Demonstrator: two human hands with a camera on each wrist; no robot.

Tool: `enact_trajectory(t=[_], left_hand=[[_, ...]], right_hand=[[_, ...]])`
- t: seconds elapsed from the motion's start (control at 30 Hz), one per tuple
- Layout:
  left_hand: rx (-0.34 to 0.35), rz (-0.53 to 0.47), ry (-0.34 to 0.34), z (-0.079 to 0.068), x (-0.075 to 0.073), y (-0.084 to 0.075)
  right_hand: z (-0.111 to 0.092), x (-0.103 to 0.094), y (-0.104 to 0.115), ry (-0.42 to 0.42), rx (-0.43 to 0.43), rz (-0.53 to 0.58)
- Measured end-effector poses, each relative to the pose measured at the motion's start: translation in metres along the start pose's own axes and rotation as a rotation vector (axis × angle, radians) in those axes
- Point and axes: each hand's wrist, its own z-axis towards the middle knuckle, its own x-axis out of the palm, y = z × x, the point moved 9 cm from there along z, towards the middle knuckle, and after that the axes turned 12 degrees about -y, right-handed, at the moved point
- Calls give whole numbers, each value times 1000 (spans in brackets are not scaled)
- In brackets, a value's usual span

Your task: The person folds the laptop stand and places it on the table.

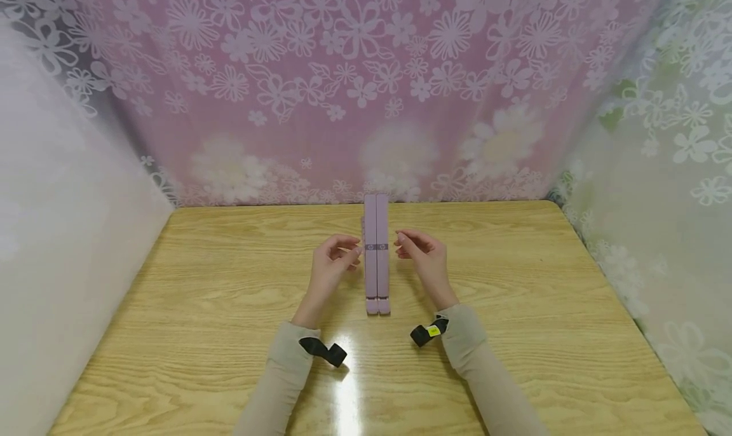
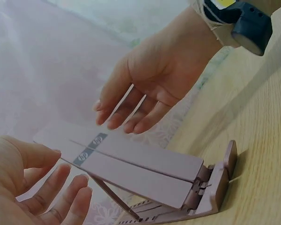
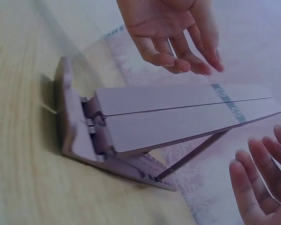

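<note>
A pink folding laptop stand (image 1: 371, 274) stands on the wooden table, its two long bars side by side. Each bar carries a dark band with a round logo. From the side, in the right wrist view, the stand's top (image 3: 168, 112) slopes up from the lipped front, propped by a thin strut over a notched base. My left hand (image 1: 336, 255) is close beside its left edge, fingers loosely bent; whether a fingertip touches it I cannot tell. On the other side my right hand (image 1: 423, 255) hovers a little apart from the stand, fingers relaxed, holding nothing.
The wood-grain table (image 1: 229, 309) runs back to a pink flowered curtain (image 1: 343, 105). A pale panel (image 1: 68, 232) closes the left side and a flowered one (image 1: 675, 232) the right. Black straps with small cameras sit on both wrists.
</note>
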Motion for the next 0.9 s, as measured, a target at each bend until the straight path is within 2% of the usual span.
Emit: enact_trajectory(t=[0.3, 0.57, 0.77, 0.9], left_hand=[[32, 5, 71, -13, 14, -16], [43, 110, 170, -33, 30, -15], [87, 196, 264, -46, 38, -14], [117, 219, 284, -52, 38, -10]], right_hand=[[8, 9, 48, -1, -127, -51], [22, 13, 67, -21, -155, -121], [28, 29, 79, 65, -223, -81], [31, 42, 86, 122, -269, -53]])
